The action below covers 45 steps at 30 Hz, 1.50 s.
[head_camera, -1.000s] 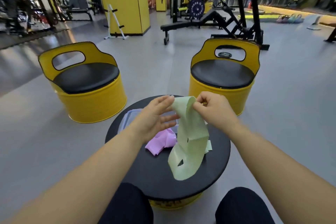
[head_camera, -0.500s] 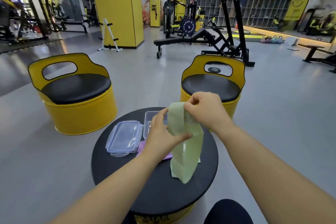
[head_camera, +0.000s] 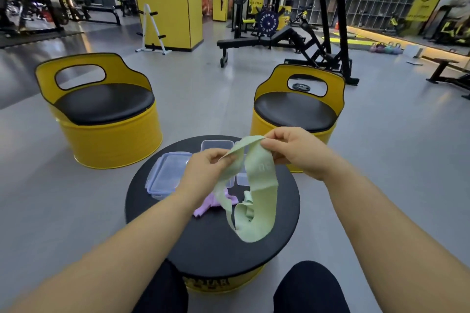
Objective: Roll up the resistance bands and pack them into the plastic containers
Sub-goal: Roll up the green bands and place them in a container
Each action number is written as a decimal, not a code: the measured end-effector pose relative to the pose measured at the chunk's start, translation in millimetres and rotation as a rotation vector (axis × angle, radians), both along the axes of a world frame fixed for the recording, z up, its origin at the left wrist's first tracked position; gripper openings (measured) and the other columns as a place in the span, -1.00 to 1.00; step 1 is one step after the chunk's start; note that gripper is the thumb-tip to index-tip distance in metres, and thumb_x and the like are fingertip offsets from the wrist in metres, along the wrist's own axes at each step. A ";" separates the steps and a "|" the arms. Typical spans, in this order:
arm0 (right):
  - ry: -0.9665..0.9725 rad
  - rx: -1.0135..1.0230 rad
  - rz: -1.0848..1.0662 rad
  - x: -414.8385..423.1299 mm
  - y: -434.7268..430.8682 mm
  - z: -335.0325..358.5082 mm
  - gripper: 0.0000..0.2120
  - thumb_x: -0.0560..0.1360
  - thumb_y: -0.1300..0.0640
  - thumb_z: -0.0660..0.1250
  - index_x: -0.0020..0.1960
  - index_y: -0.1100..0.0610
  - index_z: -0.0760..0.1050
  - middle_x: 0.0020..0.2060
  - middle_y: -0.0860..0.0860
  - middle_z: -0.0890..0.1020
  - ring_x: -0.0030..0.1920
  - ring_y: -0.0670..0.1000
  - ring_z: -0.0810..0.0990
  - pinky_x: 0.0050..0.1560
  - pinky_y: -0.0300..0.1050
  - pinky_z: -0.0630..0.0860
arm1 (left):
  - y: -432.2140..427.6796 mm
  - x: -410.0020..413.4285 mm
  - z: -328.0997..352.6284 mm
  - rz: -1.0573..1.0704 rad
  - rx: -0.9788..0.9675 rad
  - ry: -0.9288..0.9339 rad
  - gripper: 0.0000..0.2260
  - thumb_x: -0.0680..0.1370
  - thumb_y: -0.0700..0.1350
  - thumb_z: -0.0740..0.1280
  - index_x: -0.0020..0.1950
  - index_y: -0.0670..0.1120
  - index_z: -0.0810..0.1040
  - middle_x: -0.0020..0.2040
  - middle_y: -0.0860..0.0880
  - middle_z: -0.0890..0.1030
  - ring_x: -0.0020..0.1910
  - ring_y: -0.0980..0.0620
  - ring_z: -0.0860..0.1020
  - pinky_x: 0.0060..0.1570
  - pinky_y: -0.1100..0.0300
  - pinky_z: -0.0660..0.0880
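A green band [head_camera: 262, 180] is held up in the middle of the frame, above a round black worktop [head_camera: 203, 249]. Its top edge is pinched by the right hand [head_camera: 296, 152], with the thumb and fingers curled onto it. One side of it is pinched by the left hand [head_camera: 207, 169], a little lower and further left. Between the two hands the top of the band is pulled into a short flat strip. The rest hangs down in a long, twisted loop. Whether the bottom of the loop touches the worktop cannot be told.

A pink band [head_camera: 211, 204] is lying in a crumpled heap on the worktop, just below the left hand. It is partly hidden by the wrist and by the green band.

A clear box [head_camera: 166, 173] with a lid on top is set on the left part of the worktop. A second clear box [head_camera: 216, 145], which looks open, is set at the far edge, just above the left hand. More clear plastic is seen behind the green band, but what it is cannot be told.

Two yellow seats with black cushions are placed on the floor behind the worktop, one [head_camera: 101, 134] at the left of the frame and one [head_camera: 297, 109] just above the right hand. Dark knees [head_camera: 310, 287] are seen at the bottom edge. Gym machines [head_camera: 267, 25] are seen across the top of the frame.
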State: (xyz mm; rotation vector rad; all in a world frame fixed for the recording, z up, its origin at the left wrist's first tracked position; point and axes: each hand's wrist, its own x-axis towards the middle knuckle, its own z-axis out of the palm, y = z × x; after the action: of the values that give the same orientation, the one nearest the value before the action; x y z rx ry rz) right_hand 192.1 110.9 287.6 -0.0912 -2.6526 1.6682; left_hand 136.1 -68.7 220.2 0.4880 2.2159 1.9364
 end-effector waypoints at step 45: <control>0.366 -0.065 -0.115 11.6 -34.5 -39.0 -0.78 0.41 0.15 0.47 -0.06 -0.12 0.53 -0.07 -0.11 0.64 0.01 -0.08 0.58 0.05 -0.16 0.55 | 1.7 12.4 39.9 -0.041 0.176 -0.188 -0.86 0.47 -0.21 0.41 -0.22 -0.14 0.46 -0.33 -0.04 0.60 -0.35 0.06 0.60 -0.24 0.22 0.59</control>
State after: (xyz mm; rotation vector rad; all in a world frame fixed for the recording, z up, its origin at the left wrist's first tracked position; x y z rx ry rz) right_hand 203.7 76.4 248.5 0.0561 -2.2828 1.5613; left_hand 148.5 -67.1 260.1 0.3540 1.9182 2.0732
